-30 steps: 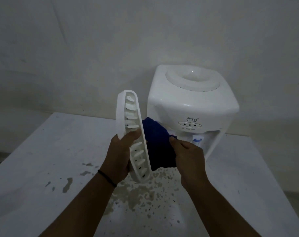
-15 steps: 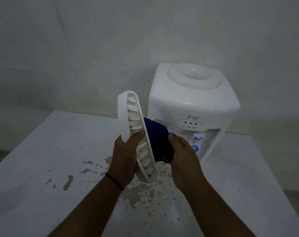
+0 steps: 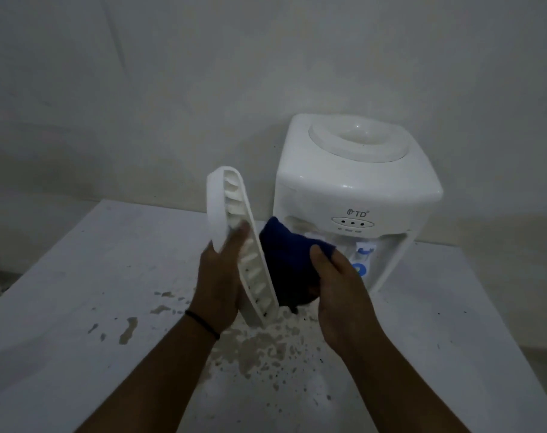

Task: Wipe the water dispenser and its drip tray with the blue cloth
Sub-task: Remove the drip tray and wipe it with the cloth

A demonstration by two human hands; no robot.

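Observation:
A white tabletop water dispenser stands at the back of the table against the wall. My left hand grips the white slotted drip tray, held upright on its edge in the air in front of the dispenser. The thumb lies across the tray's slots. My right hand holds the bunched dark blue cloth against the tray's right side. The cloth hides part of the dispenser's tap recess, where a blue tap shows.
The white table has wet patches and splashes just below my hands. A plain white wall runs behind. The table's right edge passes close to the dispenser.
My right hand and the cloth have shifted up along the tray's side. The left hand still holds the tray upright, tilted slightly differently.

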